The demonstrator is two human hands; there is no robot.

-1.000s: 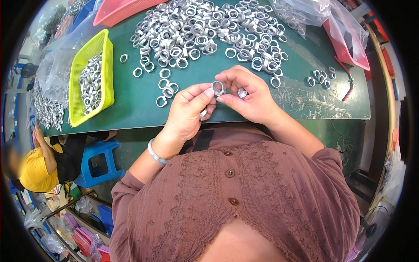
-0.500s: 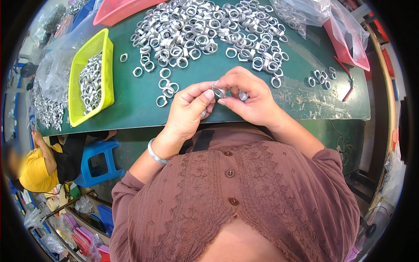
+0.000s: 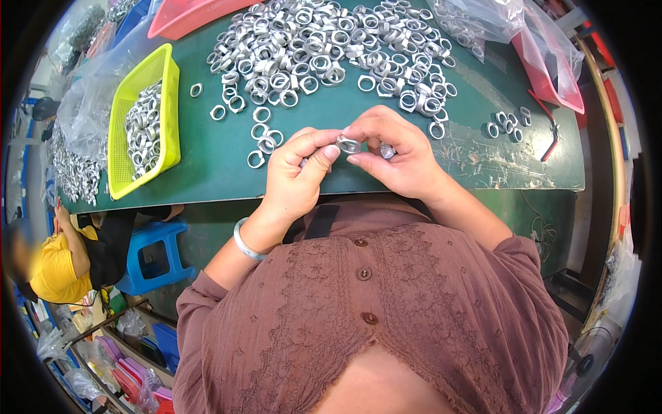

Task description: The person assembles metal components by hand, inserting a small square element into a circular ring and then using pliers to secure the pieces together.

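"Grip looks delicate; what is held?"

"1 silver ring (image 3: 349,150), between the hands. The left hand (image 3: 295,169) has its thumb and forefinger drawn together at the ring's left end, and the right hand (image 3: 402,143) pinches the other end between thumb and forefinger."

"Why hold it from 2 sides?"

"Likely to steady it while leaving its opening bare, so it can be tilted easily."

"And that metal piece (image 3: 387,150)?"

"Tucked in the right hand's curled fingers, probably parked there to spare the fingertips. A sliver of metal (image 3: 303,163) shows in the left hand too; I cannot tell its shape."

"How are the arms set?"

"Forearms angle inward, wrists apart, fingertips meeting over the near part of the green table (image 3: 207,159). A pale bangle (image 3: 243,241) circles the left wrist."

"Other rings?"

"A loose pile (image 3: 303,52) lies beyond the hands, perhaps for easy reach. More sit in the yellow basket (image 3: 171,141) at left, its walls presumably keeping them separate."
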